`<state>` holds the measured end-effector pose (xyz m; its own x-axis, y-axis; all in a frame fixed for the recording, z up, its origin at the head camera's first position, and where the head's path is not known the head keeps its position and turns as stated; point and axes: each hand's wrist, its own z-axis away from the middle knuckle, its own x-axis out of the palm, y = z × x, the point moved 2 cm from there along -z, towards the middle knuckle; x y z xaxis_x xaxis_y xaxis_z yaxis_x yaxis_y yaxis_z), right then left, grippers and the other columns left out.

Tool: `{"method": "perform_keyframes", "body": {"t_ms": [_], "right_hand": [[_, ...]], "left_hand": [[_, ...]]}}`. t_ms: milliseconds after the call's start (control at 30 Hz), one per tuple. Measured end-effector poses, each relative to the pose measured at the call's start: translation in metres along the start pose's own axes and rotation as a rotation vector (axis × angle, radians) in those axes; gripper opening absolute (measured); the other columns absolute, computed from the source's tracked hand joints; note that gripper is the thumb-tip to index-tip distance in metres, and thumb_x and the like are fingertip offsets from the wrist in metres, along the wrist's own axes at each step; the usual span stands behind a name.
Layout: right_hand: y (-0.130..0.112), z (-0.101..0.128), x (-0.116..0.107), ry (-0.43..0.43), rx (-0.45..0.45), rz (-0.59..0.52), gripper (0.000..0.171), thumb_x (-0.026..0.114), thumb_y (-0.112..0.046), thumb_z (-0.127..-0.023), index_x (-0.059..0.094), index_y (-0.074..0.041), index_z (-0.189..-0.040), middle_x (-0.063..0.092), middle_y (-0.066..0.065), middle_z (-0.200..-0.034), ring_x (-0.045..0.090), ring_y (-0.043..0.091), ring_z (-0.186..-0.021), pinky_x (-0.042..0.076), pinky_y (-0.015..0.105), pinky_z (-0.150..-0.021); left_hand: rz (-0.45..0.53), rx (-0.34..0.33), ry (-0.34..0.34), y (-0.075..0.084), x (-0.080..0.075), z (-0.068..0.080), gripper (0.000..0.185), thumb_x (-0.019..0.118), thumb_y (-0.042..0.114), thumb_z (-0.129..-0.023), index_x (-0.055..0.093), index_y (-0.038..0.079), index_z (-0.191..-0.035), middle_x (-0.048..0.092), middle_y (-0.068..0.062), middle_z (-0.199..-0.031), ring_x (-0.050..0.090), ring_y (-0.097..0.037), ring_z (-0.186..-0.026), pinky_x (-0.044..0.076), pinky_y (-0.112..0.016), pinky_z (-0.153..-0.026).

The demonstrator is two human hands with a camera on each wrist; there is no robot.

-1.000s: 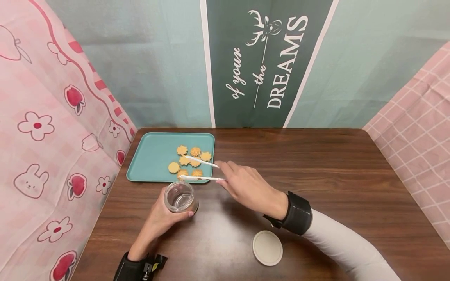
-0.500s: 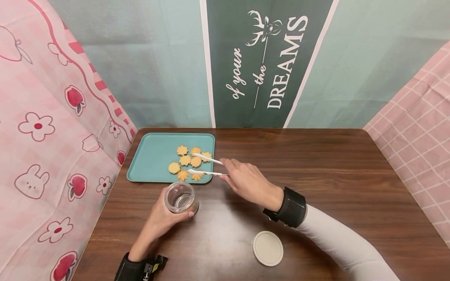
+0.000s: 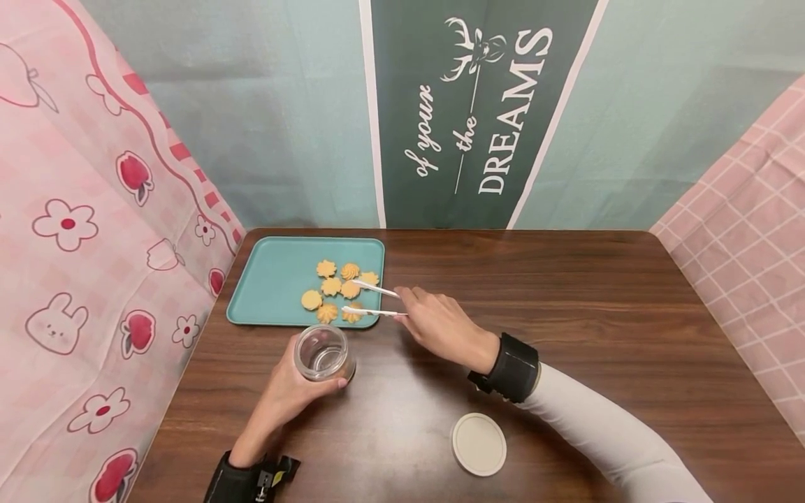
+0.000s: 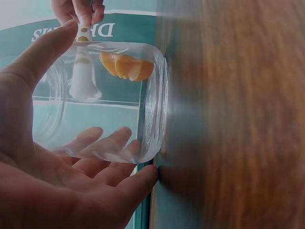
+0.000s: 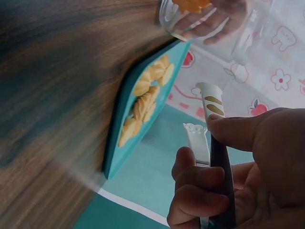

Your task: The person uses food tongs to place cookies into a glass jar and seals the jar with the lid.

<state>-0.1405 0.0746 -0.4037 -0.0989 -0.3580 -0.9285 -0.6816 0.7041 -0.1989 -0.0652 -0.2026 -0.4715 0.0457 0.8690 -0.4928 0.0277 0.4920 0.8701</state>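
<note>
My left hand (image 3: pixel 292 384) grips a clear glass jar (image 3: pixel 322 353) standing open-topped at the tray's near edge. Thumb and fingers wrap its sides. Orange-yellow pieces (image 4: pixel 126 66) show through the glass in the left wrist view; I cannot tell whether they lie inside or behind it. In my right hand (image 3: pixel 443 327) is a pair of tongs (image 3: pixel 372 312) with white tips and a dark handle. Their arms stand apart, with the tips above several yellow cookies (image 3: pixel 330 286) on a teal tray (image 3: pixel 270 279). No cookie is visibly pinched between them.
A round cream lid (image 3: pixel 479 444) lies on the dark wooden table (image 3: pixel 566 300), toward the front and near my right forearm. Patterned cloths hang behind the table and at both sides.
My right hand has drawn back slightly to the right, and the tong tips have moved right over the tray. The left hand and jar stay put.
</note>
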Motion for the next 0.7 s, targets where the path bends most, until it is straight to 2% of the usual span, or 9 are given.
{"method": "perform_keyframes", "body": {"t_ms": [233, 700], "right_hand": [[0.003, 0.0, 0.01, -0.042, 0.015, -0.001, 0.036, 0.073, -0.019, -0.102, 0.06, 0.0, -0.128, 0.065, 0.01, -0.089, 0.065, 0.027, -0.064, 0.055, 0.042, -0.052], [0.009, 0.0, 0.027, -0.109, 0.042, 0.005, 0.028, 0.072, -0.02, -0.103, 0.06, -0.001, -0.121, 0.062, 0.009, -0.084, 0.064, 0.027, -0.063, 0.054, 0.04, -0.051]], "left_hand": [[0.006, -0.021, -0.002, 0.001, 0.0, 0.0, 0.096, 0.102, 0.027, -0.069, 0.047, 0.008, -0.146, 0.065, -0.014, -0.138, 0.061, -0.032, -0.129, 0.043, -0.056, -0.111], [0.001, -0.008, -0.012, 0.003, 0.0, 0.0, 0.096, 0.102, 0.028, -0.069, 0.048, 0.009, -0.146, 0.064, -0.013, -0.139, 0.06, -0.031, -0.13, 0.042, -0.056, -0.111]]}}
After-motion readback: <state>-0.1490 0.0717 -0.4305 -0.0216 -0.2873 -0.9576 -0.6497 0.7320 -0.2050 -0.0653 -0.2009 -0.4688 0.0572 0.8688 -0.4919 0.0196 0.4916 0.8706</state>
